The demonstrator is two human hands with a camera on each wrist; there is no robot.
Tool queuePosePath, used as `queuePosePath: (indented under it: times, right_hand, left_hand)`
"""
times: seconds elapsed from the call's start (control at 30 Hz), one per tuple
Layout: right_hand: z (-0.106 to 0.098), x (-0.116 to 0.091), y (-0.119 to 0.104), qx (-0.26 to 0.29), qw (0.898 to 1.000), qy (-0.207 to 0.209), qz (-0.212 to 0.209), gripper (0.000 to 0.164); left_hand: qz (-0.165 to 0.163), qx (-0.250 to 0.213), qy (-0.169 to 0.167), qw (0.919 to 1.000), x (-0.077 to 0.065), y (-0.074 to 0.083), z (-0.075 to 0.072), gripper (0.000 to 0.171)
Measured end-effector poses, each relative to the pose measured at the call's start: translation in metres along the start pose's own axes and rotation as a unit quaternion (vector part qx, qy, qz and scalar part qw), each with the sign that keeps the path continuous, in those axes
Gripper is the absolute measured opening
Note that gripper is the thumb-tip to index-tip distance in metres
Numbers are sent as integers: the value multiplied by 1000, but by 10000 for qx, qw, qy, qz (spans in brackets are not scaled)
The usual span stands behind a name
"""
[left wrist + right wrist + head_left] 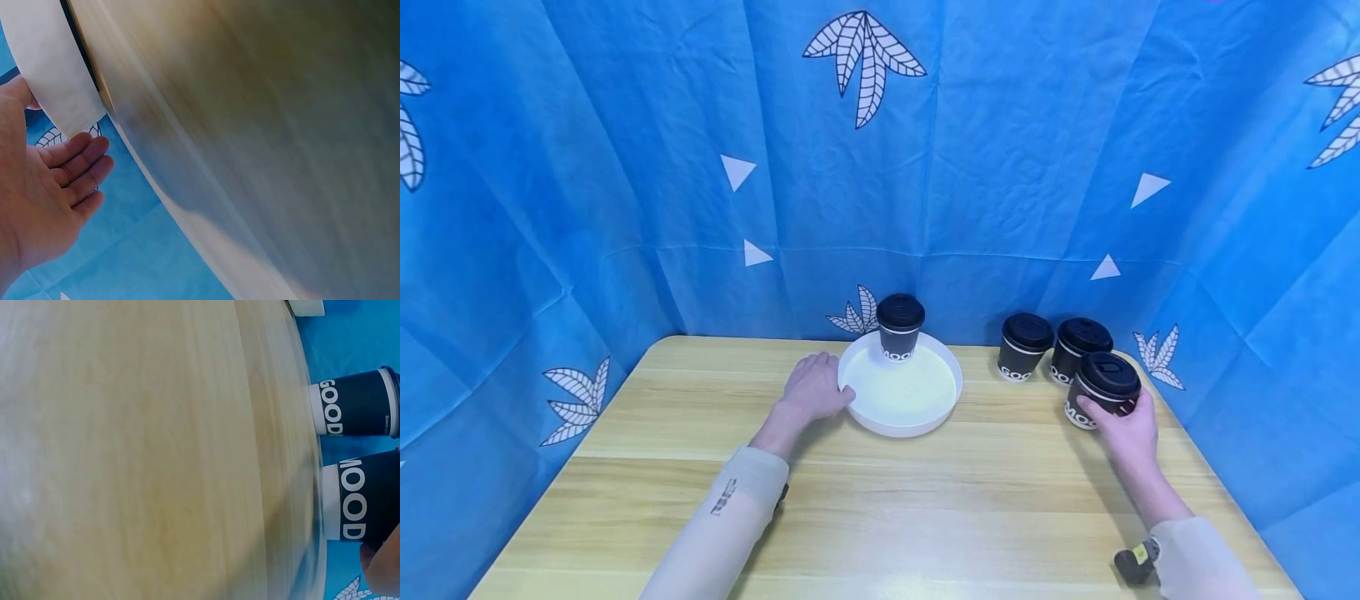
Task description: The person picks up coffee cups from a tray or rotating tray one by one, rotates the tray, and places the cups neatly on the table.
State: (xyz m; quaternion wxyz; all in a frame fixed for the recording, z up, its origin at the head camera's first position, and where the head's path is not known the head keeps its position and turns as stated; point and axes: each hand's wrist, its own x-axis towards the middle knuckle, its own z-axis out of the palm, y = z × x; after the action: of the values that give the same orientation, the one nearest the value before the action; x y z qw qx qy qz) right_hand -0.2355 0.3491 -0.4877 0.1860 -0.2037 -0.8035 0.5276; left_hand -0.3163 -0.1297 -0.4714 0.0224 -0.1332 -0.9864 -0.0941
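My right hand (1131,429) grips a black lidded paper cup (1093,400) at the right side of the table, thumb on its near side. In the right wrist view this cup (369,497) shows white lettering, with only part of the hand in sight at the edge. My left hand (812,387) holds the left rim of a round white tray (898,429), the thumb over the rim and the fingers along the outer wall. Another black lidded cup (900,329) stands upright on the tray, toward its back.
Two more black lidded cups stand near the back right edge, one cup (1024,346) to the left and the other cup (1075,346) just behind the held one. A blue curtain (1000,167) hangs behind and beside the wooden table (925,508).
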Motion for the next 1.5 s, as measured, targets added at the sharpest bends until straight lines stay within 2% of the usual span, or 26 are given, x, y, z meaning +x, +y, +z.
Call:
queuePosePath:
  times: [0.2,0.77,1.03,1.17,1.5]
  right_hand:
    - [-3,-1,3,-41,10000,51,32,97]
    - [-6,-1,7,-106,9999,48,18,95]
    - [-8,2,4,255,9997,42,-55,110]
    - [-10,3,-2,411,9991,17,-62,112]
    - [-11,1,-18,136,9975,383,-578,108]
  left_hand:
    - [-7,-2,-43,10000,-1,1,-1,71]
    - [47,-56,109,9999,-1,0,-1,66]
    - [12,-47,38,10000,-1,0,0,67]
    - [0,-43,25,10000,-2,0,1,66]
    - [-41,-47,-17,10000,-1,0,2,69]
